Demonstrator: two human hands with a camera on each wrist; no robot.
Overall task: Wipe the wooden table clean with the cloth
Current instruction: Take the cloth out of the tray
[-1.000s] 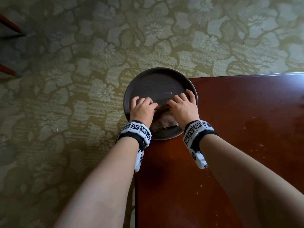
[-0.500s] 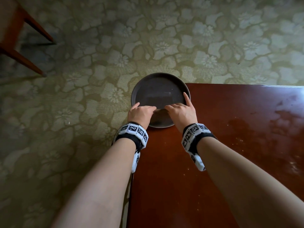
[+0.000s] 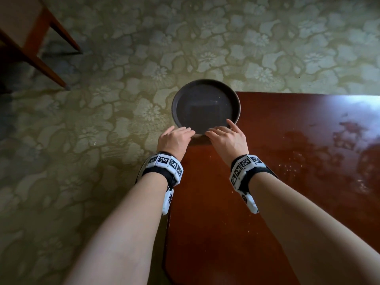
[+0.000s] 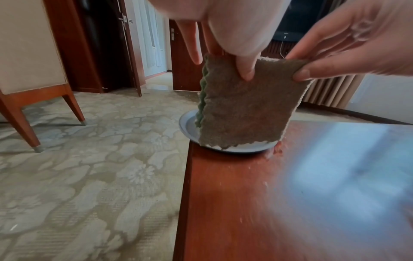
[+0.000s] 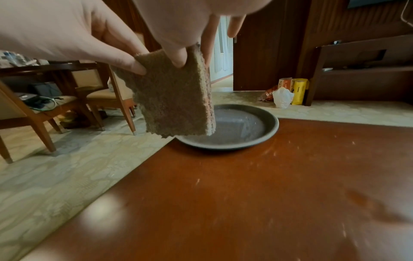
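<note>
A: Where's the cloth?

B: Hanging folded from both your hands. Your left hand pinches 1 top corner between thumb and forefinger, your right hand pinches the other; the spare fingers are loosely spread. Its lower edge dangles just above the dark plate, which sits below your fingers at the corner of the desk.

A: What could go wrong?

B: Part of that plate overhangs the desk edge. If you drag the cloth down across its rim, I'd guess it could tip onto the carpet. The pale crumbs, right of your right hand, could also scatter if you sweep too fast.

A: Any writing?

B: The wristbands carry only black-and-white marker squares. The orange and yellow packages far beyond your fingers have print too blurred to read
</note>
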